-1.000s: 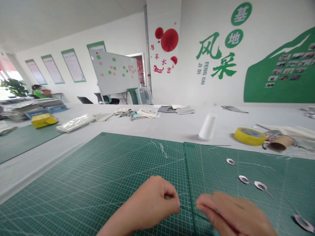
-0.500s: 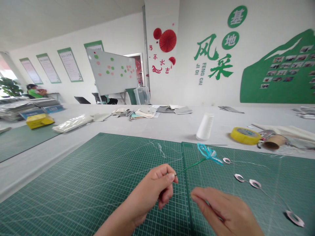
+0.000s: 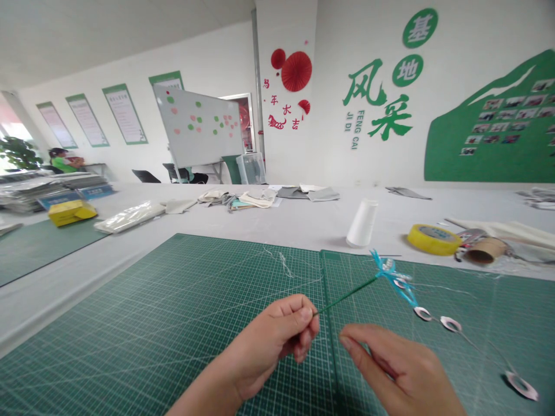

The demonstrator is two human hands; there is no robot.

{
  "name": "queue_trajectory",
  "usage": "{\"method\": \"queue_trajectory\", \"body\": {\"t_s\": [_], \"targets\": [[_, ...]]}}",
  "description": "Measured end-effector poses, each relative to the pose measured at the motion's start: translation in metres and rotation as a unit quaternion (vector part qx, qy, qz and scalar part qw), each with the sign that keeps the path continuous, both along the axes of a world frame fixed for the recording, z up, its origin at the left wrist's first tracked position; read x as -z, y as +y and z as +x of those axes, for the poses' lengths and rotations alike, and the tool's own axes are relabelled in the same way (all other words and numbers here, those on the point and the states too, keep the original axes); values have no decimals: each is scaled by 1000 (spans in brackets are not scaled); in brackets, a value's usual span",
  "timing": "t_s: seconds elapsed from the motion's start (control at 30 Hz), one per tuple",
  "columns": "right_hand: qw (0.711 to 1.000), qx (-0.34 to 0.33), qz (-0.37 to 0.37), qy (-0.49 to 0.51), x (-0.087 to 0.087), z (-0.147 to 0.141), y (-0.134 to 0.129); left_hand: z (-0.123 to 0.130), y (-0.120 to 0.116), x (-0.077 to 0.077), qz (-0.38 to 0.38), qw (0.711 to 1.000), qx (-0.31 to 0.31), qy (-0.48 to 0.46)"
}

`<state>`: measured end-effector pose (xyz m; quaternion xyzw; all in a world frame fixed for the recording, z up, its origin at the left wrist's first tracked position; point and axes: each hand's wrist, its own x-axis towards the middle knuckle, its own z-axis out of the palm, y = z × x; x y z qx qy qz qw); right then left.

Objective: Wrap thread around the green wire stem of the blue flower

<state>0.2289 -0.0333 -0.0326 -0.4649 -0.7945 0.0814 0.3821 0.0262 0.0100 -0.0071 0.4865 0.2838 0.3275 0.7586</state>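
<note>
My left hand point(image 3: 266, 349) pinched shut, thumb point(image 3: 303, 315) pressed against curled fingers point(image 3: 301, 338); my right hand point(image 3: 401, 372) open nearby, fingers point(image 3: 364, 341) loosely curved, wrists low.

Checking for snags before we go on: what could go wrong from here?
The blue wire piece on the green stem sits right over the pale wire loops on the cutting mat, so it could catch their thin wires. The left hand pinches only the stem's end, and the right hand isn't holding it, so the stem might slip or bend.
</note>
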Motion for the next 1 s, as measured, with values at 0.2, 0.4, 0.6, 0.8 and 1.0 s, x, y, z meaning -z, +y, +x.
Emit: {"method": "queue_trajectory", "body": {"t_s": [0.2,0.4,0.6,0.8,1.0], "targets": [[1000,13,0,9,0,0,1,3,-2,3,-37,998,23,-49],[1000,20,4,9,3,2,3,8,-5,8,-54,992,53,-104],[1000,26,-10,11,1,1,2,11,-7,9,-56,987,63,-140],[1000,15,-2,13,2,0,2,11,-7,8,-77,988,37,-127],[1000,7,-11,18,5,-1,0,10,-6,6,-68,996,-7,-60]]}}
